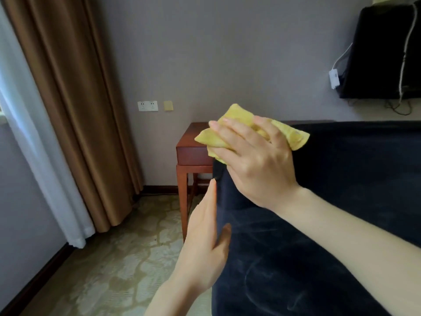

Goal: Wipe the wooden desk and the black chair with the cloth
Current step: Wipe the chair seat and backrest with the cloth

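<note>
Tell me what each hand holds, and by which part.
The right hand grips the yellow cloth across its bunched middle, ends sticking out. The left hand holds nothing, flat against the black chair.

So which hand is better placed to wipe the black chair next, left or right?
Right. The right hand grips the yellow cloth at the top corner of the black chair; the left hand lies flat against its side, holding nothing.

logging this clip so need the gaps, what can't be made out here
Head view only.
Wooden desk: most of its top hidden behind the black chair and the right hand.
Cloth: middle covered by that hand.
The black chair: lower part cut off by the bottom and right edges.
Left hand: palm faces the chair's side, contact unclear.
</note>
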{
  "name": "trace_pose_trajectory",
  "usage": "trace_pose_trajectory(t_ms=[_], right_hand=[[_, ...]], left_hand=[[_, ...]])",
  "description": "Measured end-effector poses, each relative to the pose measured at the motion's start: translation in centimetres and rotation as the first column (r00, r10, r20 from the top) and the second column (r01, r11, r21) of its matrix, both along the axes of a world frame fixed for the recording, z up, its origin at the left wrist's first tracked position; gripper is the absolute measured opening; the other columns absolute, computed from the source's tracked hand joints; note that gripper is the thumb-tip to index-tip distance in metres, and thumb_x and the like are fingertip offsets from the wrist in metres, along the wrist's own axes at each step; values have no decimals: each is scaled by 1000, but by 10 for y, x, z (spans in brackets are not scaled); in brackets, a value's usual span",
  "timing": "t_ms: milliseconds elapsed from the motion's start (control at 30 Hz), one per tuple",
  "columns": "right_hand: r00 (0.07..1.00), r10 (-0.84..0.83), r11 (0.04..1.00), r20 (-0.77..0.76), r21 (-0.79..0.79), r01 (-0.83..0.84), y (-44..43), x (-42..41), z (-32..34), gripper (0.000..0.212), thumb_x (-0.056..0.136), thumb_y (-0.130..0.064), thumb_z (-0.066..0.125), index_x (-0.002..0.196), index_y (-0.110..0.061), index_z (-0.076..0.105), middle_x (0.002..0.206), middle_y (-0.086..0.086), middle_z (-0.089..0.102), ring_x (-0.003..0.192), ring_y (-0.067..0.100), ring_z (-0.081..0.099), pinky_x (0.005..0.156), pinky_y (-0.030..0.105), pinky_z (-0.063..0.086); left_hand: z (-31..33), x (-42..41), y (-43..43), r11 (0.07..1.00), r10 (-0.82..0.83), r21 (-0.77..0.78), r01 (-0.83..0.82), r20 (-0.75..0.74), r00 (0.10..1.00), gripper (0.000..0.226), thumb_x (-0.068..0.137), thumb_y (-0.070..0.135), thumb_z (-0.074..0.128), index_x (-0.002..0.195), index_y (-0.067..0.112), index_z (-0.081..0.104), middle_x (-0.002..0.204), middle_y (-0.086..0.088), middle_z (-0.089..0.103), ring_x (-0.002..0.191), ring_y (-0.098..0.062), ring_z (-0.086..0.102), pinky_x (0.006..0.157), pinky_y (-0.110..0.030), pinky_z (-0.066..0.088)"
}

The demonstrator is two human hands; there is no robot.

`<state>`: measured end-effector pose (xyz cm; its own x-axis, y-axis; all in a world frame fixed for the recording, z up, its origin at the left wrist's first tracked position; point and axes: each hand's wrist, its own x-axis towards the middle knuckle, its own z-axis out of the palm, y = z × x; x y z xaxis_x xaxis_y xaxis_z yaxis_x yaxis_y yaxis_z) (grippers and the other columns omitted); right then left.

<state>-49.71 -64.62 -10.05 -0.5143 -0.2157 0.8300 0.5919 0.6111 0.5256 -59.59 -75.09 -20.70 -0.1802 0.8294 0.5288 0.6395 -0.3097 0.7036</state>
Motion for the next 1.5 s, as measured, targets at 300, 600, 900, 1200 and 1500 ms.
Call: trace_pose_trajectory(t_ms=[300,600,900,1200,1500], right_hand=[[946,-27,997,323,-63,50,35,47,-88,43,95,-3,37,122,-24,64,139,-5,51,126,9,49,115,29,17],[906,-129,989,404,-14,147,64,150,-107,44,94,0,37,103,-26,72,139,-4,44,123,10,46,110,31,26],[905,-365,931,220,87,355,80,258,-51,46,89,-1,46,128,-25,48,135,2,46,124,20,44,112,39,19],[918,-215,971,-334,-171,166,64,191,-40,49,90,-2,48,135,-21,41,142,7,35,133,32,29,116,44,9],[860,-232,960,-455,-248,128,63,118,-95,47,92,-10,45,136,-26,39,144,5,32,145,14,11,117,39,4]], left_hand=[[-17,25,0,979,198,68,-194,-55,979,71,95,2,49,140,44,14,155,22,8,143,5,4,121,-36,12],[-8,55,-1,955,272,190,-230,-243,931,63,81,-1,66,135,21,42,157,6,10,146,-22,13,112,-42,19],[68,104,30,898,367,409,-161,-498,786,78,78,18,52,148,12,17,156,-7,-2,145,-24,-8,117,-50,-1],[85,118,60,866,475,419,-272,-524,707,81,77,13,48,151,9,17,159,-5,15,148,-19,5,115,-48,-10],[85,111,63,839,502,475,-265,-490,713,77,75,23,35,150,8,23,157,-7,23,147,-20,10,117,-48,-7]])
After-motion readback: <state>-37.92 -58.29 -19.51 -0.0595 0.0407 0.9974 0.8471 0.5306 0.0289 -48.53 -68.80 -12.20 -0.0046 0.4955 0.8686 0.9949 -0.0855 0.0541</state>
